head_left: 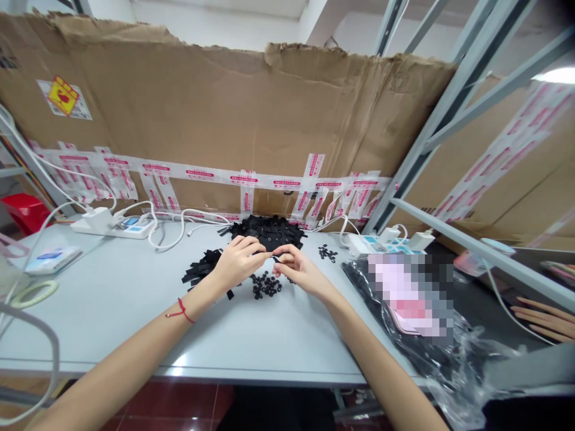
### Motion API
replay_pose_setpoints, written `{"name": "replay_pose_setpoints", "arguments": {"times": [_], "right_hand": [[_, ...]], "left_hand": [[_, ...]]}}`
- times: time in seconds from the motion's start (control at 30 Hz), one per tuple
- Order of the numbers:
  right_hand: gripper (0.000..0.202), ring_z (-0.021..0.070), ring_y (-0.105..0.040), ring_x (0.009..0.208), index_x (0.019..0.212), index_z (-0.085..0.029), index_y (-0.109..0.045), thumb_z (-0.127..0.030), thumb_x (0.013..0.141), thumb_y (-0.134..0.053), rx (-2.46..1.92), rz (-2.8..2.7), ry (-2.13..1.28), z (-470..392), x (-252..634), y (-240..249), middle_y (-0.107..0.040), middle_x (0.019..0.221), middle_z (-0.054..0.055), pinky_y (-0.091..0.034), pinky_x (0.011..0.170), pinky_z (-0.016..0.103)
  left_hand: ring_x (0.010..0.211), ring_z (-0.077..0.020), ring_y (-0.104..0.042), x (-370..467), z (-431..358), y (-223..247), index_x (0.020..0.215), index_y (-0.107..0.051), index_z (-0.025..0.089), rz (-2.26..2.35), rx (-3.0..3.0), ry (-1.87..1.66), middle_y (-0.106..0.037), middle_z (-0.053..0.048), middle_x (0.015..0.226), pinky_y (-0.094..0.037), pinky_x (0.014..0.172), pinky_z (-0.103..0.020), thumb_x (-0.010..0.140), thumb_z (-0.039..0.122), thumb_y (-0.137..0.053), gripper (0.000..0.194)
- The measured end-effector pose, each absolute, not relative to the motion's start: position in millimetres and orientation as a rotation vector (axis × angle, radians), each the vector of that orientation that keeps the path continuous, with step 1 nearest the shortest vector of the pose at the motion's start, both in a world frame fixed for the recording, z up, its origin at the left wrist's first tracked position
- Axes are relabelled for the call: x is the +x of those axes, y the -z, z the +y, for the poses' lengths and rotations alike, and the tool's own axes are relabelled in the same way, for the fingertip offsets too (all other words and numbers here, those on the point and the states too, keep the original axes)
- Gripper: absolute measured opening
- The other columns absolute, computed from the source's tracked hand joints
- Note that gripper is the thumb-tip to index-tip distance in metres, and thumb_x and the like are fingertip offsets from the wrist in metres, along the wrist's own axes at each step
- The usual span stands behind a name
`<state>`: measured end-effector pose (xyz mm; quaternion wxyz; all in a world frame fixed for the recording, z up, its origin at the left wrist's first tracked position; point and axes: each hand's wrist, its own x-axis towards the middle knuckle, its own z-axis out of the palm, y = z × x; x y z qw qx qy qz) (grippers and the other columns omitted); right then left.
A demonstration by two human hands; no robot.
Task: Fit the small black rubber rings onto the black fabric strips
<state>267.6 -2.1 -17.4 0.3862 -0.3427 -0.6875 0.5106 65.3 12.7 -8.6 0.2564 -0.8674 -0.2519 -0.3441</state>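
Bare forearms [135, 362] stretch over the table [269, 341] nearest to me, both hands meeting just in front of the heap of black strips [267, 232], which I take as the landmark. Between the fingertips, on the near side of that heap, sits a small black piece [275, 258], too little for me to make out its shape. The right hand [300, 270] pinches it between thumb and forefinger. The left hand [242, 258] has its fingers bent together and reaching to the same spot, but its thumb is hidden, so I cannot tell whether it pinches too.

Nearer the person than the heap lie loose black rings [266, 285]; left of it is a smaller pile of strips [202, 269], and to its right a cluster of rings [327, 253].

To my mind, work this fine goes best with one hand steadying the piece while the other guides, tips close, grip light, so nothing so small springs away. Resting the wrists would help steadiness. Keeping both sleeveless arms clear of the rings would save scattering them, and the pinch should leave the piece's edge visible.
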Motion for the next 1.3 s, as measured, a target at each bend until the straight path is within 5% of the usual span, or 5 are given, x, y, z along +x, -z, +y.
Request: {"name": "replay_pose_setpoints", "arguments": {"times": [0.33, 0.47, 0.63, 0.77, 1.3], "right_hand": [[0.015, 0.0123, -0.064, 0.066, 0.083, -0.019, -0.05, -0.025, 0.077, -0.062, -0.839, -1.719, -1.234, 1.7, 268.9, 18.2, -0.063, 0.075, 0.0, -0.049, 0.07, 0.028], [0.013, 0.0124, -0.064, 0.06, 0.086, -0.02, -0.049, -0.024, 0.079, -0.059, -0.752, -1.743, -1.327, -1.2, 267.0, 18.6, -0.066, 0.075, 0.001, -0.05, 0.062, 0.026], [0.009, 0.0094, -0.057, 0.051, 0.085, -0.019, -0.051, -0.019, 0.078, -0.056, -0.696, -1.834, -1.244, -5.0, 267.9, 13.2, -0.063, 0.07, -0.001, -0.046, 0.055, 0.024], [0.007, 0.0092, -0.058, 0.051, 0.082, -0.018, -0.053, -0.017, 0.076, -0.049, -0.682, -1.85, -1.239, -6.2, 269.2, 8.4, -0.06, 0.071, -0.002, -0.044, 0.055, 0.023], [0.023, 0.009, -0.036, 0.047, 0.056, -0.019, -0.045, -0.022, 0.078, -0.048, -0.957, -2.077, -0.546, -14.0, 262.4, 8.3, -0.044, 0.05, -0.003, -0.028, 0.048, 0.023]], "left_hand": [[0.085, -0.0179, -0.06, 72.7, 3.8, 8.9, 0.087, -0.067, 0.018, -1.222, -2.8, 1.141, -0.07, -0.004, 0.09, -0.041, 0.081, -0.032, 0.085, 0.02, -0.049, 0.019], [0.09, -0.0188, -0.058, 73.7, 1.6, 0.4, 0.089, -0.064, 0.016, -1.455, -3.18, 1.27, -0.068, -0.005, 0.092, -0.042, 0.084, -0.03, 0.093, 0.033, -0.037, 0.032], [0.065, -0.0126, -0.05, 75.0, -1.9, -4.1, 0.068, -0.049, 0.017, -1.513, -3.7, 1.208, -0.051, 0.002, 0.065, -0.041, 0.068, -0.026, 0.091, 0.048, -0.038, 0.04], [0.056, -0.0096, -0.037, 75.4, -1.7, -0.6, 0.072, -0.047, 0.018, -1.537, -3.639, 1.311, -0.039, 0.006, 0.06, -0.033, 0.057, -0.023, 0.088, 0.051, -0.044, 0.038], [0.061, -0.0111, -0.043, 76.4, -2.4, 1.8, 0.07, -0.05, 0.017, -1.564, -3.675, 1.16, -0.046, 0.003, 0.064, -0.037, 0.061, -0.024, 0.087, 0.052, -0.046, 0.039]]}}
